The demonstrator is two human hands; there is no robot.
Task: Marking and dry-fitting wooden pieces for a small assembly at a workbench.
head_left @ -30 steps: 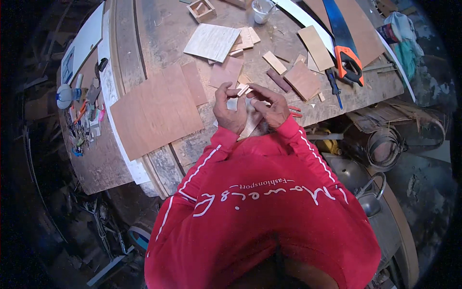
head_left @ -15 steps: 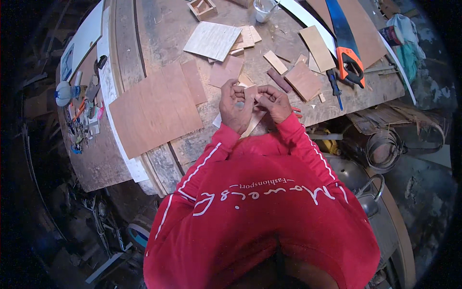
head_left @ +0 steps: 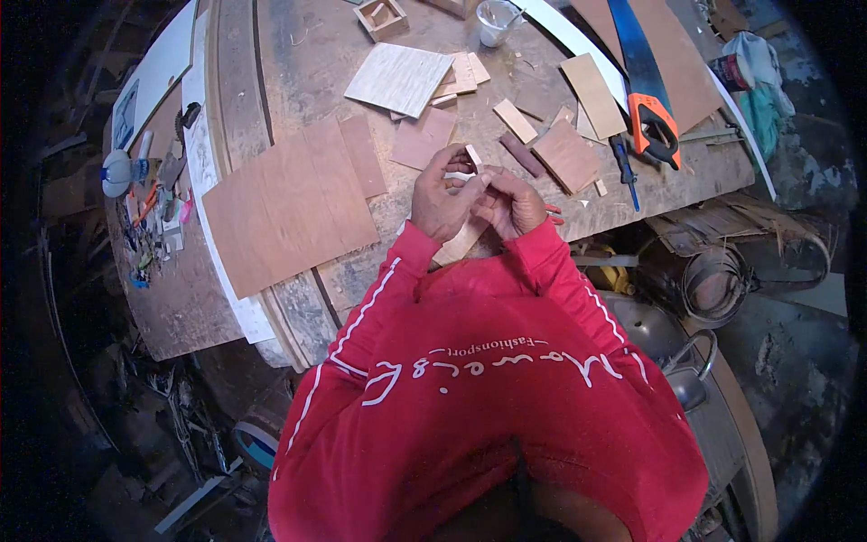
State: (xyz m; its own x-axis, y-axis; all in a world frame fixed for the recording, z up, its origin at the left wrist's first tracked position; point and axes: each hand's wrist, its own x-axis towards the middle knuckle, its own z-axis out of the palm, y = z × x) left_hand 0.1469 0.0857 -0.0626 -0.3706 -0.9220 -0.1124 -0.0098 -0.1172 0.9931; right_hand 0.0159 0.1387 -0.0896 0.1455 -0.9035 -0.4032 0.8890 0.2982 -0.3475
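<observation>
Holding a pale, narrow wooden strip (head_left: 462, 237) between both hands just above the near edge of the round, worn wooden workbench (head_left: 298, 54), apparently fitting or checking it. Left hand (head_left: 440, 194) curling fingers closed around its upper part; right hand (head_left: 513, 202) pinching it from the other side, wrists bent inward. Lying further off: large brown plywood sheet (head_left: 289, 203), orange-handled handsaw (head_left: 648, 99).
</observation>
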